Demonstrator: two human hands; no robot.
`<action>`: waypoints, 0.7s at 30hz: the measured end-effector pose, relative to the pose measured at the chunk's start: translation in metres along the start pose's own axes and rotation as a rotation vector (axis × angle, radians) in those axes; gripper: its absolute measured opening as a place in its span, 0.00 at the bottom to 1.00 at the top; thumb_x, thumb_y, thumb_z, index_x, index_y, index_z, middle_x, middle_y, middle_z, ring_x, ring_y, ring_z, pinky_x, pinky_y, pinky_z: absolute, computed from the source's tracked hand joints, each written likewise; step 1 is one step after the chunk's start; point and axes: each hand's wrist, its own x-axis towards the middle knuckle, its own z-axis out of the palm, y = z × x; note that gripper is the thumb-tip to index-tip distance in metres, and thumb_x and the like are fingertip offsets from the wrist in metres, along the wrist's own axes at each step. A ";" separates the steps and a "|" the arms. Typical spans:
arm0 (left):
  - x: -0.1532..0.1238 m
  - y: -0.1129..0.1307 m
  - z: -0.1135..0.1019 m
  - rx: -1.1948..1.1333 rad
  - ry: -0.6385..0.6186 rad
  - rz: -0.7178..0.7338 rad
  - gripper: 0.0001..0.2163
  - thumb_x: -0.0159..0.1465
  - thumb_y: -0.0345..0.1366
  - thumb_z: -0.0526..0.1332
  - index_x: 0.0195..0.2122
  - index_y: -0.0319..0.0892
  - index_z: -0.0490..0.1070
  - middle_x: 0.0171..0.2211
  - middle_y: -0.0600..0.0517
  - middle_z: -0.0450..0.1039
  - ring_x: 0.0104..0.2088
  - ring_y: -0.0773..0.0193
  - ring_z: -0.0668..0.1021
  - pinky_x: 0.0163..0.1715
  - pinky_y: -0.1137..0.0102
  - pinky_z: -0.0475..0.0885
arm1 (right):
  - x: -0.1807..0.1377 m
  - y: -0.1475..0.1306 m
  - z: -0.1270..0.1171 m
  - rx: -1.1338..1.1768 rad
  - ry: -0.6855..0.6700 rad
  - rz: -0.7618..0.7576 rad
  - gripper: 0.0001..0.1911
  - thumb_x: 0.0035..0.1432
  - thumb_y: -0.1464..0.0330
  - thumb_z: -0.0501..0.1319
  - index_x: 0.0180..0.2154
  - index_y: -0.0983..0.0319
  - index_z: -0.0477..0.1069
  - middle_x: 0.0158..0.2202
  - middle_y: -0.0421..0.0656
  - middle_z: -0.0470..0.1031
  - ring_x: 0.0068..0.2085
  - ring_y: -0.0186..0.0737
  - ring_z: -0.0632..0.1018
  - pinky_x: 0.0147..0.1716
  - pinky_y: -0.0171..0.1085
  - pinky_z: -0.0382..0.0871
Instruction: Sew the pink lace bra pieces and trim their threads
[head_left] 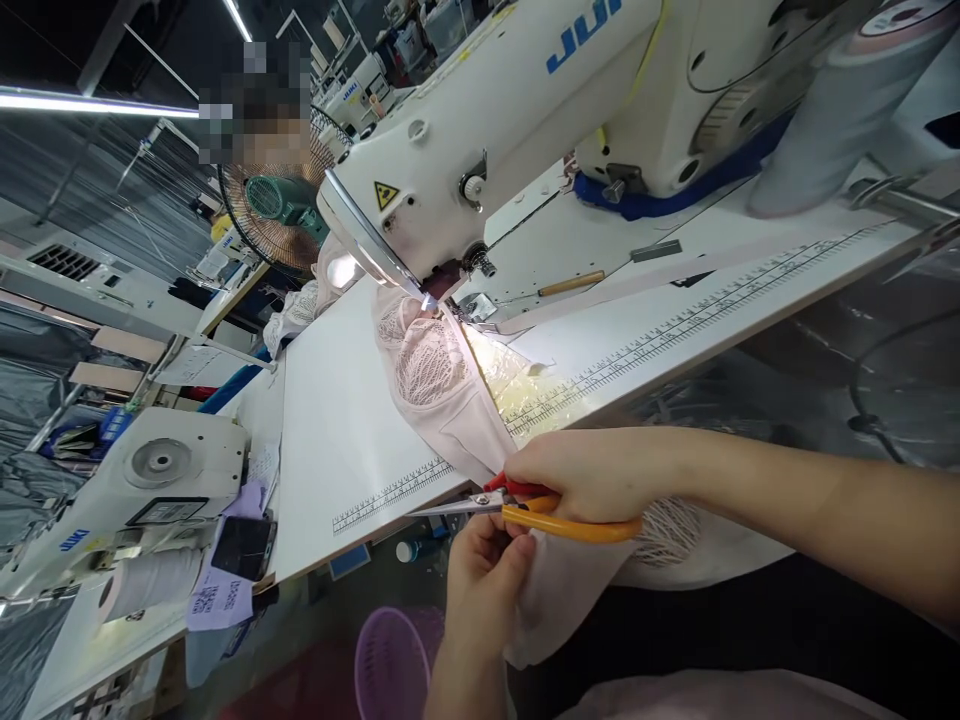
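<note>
White worktop (322, 430), pale pink lace-panelled garment (484, 415) across its edge

Ruler markings (645, 345) line the worktop's front, beneath a glossy white sewing machine (442, 140) with blue lettering. Behind stands a round, wire-caged fan with a green motor (271, 203); a purple plastic basket (386, 660) sits lower down. The garment slopes from the needle area to the hands, smooth cloth bordering openwork mesh. The right hand (574, 470) has its fingers closed around steel scissors with rounded orange handles (577, 525), blades pointing left. The left hand (487, 570) curls its fingers, thumb bent in, gripping the garment's cloth; some fingertips are hidden.
</note>
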 end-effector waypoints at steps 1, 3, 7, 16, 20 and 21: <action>0.000 -0.001 0.000 0.001 0.001 -0.004 0.17 0.52 0.48 0.70 0.27 0.40 0.71 0.26 0.52 0.69 0.29 0.65 0.70 0.31 0.73 0.66 | 0.000 0.000 0.000 -0.002 0.000 0.001 0.06 0.48 0.70 0.59 0.24 0.59 0.62 0.23 0.36 0.63 0.23 0.36 0.64 0.23 0.35 0.55; -0.001 -0.002 0.000 -0.004 0.008 -0.007 0.16 0.52 0.48 0.70 0.28 0.40 0.72 0.26 0.52 0.70 0.29 0.65 0.71 0.33 0.72 0.67 | 0.000 0.000 0.001 -0.006 -0.001 -0.001 0.06 0.48 0.70 0.60 0.24 0.59 0.62 0.23 0.37 0.63 0.23 0.36 0.64 0.23 0.35 0.54; -0.001 -0.004 -0.001 -0.004 0.024 0.008 0.15 0.51 0.47 0.71 0.29 0.40 0.74 0.27 0.51 0.73 0.30 0.64 0.73 0.35 0.70 0.69 | 0.001 -0.001 0.002 -0.004 0.001 -0.008 0.07 0.47 0.71 0.60 0.23 0.59 0.61 0.23 0.36 0.63 0.23 0.35 0.64 0.23 0.34 0.54; -0.002 -0.007 0.005 -0.036 -0.032 -0.032 0.18 0.52 0.50 0.70 0.32 0.38 0.77 0.26 0.51 0.74 0.30 0.65 0.74 0.34 0.72 0.68 | -0.003 -0.002 0.012 0.070 0.092 0.019 0.11 0.47 0.71 0.61 0.22 0.59 0.57 0.23 0.37 0.65 0.23 0.35 0.64 0.22 0.34 0.55; -0.002 -0.011 0.002 -0.125 0.043 -0.080 0.18 0.50 0.49 0.72 0.27 0.38 0.72 0.21 0.56 0.68 0.22 0.73 0.66 0.23 0.77 0.59 | -0.019 0.010 0.035 0.228 0.300 0.098 0.10 0.57 0.63 0.54 0.27 0.58 0.56 0.26 0.39 0.65 0.26 0.36 0.67 0.25 0.35 0.62; -0.003 -0.013 0.001 -0.145 0.061 -0.105 0.19 0.49 0.49 0.72 0.26 0.38 0.71 0.19 0.57 0.66 0.20 0.74 0.63 0.21 0.77 0.56 | -0.026 0.015 0.043 0.328 0.383 0.122 0.12 0.58 0.58 0.53 0.28 0.58 0.57 0.26 0.39 0.65 0.26 0.37 0.67 0.24 0.35 0.64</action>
